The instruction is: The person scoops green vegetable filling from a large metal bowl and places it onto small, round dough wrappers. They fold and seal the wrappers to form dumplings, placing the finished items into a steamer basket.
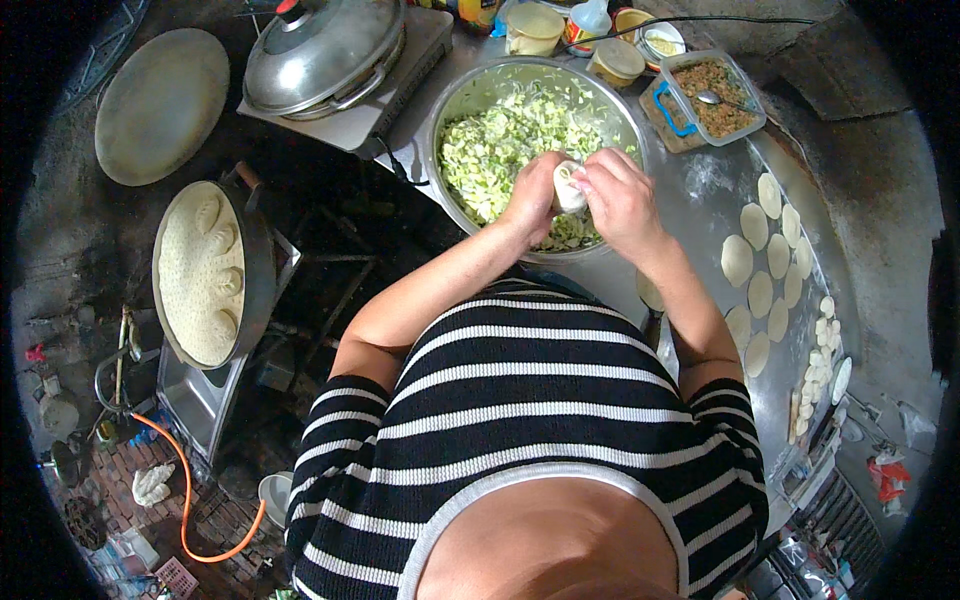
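Observation:
Over a large steel bowl, my left hand cups a dough wrapper from its left side. Some green filling shows at the wrapper's upper opening. The fingertips of my right hand pinch the wrapper's edge from the right. Below my hands, the bowl holds chopped pale-green cabbage. Several flat rounds of dough lie on the metal table to the right. Beyond them runs a cluster of small dough pieces.
A steamer at left carries several shaped buns. At the upper left are a lidded wok and a round metal lid. A plastic box of brown filling with a spoon stands at the upper right. An orange hose curves on the brick floor.

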`<action>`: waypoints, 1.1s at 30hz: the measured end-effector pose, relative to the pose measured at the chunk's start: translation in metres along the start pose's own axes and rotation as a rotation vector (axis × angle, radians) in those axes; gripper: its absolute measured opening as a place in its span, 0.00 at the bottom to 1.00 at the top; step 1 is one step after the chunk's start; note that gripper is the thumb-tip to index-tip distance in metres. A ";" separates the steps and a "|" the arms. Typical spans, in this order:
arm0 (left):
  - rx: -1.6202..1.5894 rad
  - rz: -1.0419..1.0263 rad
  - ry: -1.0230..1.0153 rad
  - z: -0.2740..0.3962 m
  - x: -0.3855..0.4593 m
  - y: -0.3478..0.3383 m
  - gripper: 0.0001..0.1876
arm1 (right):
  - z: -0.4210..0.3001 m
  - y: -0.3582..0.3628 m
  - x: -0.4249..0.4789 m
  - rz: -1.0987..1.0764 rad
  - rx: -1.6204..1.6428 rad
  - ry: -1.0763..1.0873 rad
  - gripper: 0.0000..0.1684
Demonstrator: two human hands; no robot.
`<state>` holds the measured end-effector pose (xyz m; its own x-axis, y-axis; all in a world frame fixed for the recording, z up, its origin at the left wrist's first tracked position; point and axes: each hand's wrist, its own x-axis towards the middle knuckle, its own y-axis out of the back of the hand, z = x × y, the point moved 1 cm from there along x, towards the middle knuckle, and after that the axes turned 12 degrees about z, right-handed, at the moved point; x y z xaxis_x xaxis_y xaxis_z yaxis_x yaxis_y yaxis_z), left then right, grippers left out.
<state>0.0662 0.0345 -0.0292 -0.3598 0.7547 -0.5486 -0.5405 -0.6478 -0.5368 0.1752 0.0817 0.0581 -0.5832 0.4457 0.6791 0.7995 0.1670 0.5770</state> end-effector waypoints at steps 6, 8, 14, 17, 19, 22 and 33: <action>0.346 -0.187 0.061 0.019 -0.006 0.007 0.12 | 0.010 0.007 0.007 -0.320 0.266 -0.238 0.06; 0.394 -0.171 0.064 0.018 -0.001 0.009 0.12 | 0.012 0.006 0.004 -0.288 0.250 -0.238 0.06; -0.010 0.049 -0.080 -0.005 0.002 0.005 0.12 | -0.004 -0.005 -0.002 -0.098 0.062 -0.245 0.05; -0.044 0.120 -0.097 -0.013 0.002 0.003 0.13 | -0.001 -0.007 -0.002 -0.057 -0.036 -0.103 0.05; -0.013 0.134 -0.012 -0.005 -0.010 -0.002 0.13 | 0.006 -0.006 -0.004 -0.060 -0.055 -0.062 0.04; 0.225 -0.172 0.199 0.007 0.006 0.014 0.17 | 0.008 0.002 0.001 -0.163 0.144 -0.112 0.05; 0.139 -0.138 0.222 0.042 -0.021 0.029 0.22 | 0.006 -0.004 0.030 -0.148 0.299 -0.247 0.05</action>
<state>0.0262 0.0048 -0.0064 -0.1088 0.7840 -0.6111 -0.6772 -0.5085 -0.5318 0.1556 0.0997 0.0736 -0.6722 0.5890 0.4487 0.7373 0.4768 0.4786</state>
